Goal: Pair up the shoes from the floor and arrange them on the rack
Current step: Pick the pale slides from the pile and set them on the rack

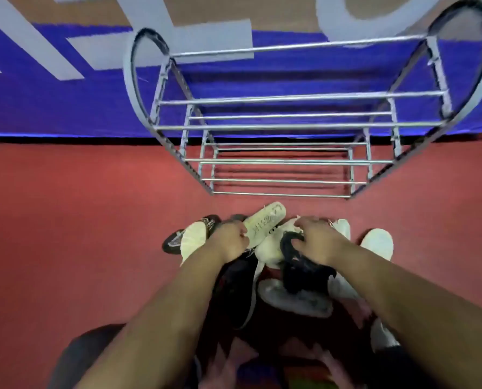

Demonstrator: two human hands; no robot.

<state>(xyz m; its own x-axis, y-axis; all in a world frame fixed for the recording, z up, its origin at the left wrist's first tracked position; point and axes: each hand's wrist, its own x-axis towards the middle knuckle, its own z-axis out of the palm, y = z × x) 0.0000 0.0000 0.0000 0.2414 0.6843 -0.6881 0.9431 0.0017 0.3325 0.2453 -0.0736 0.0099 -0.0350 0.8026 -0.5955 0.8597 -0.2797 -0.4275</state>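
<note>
A heap of several shoes lies on the red floor in front of me. My left hand (230, 240) is curled round a black shoe (235, 287) with a white sole edge. Beside it a white shoe (265, 224) lies sole up. My right hand (317, 240) grips the collar of a black sneaker with a grey sole (298, 279). More white shoes (377, 242) lie to the right, and a black mesh shoe (175, 240) pokes out at the left. The metal shoe rack (284, 161) stands just beyond the heap with nothing on its bars.
A blue banner with pale letters (65, 102) hangs along the wall behind the rack. Red floor (80, 220) spreads out left and right of the heap. My knees and dark clothing (88, 357) fill the bottom edge.
</note>
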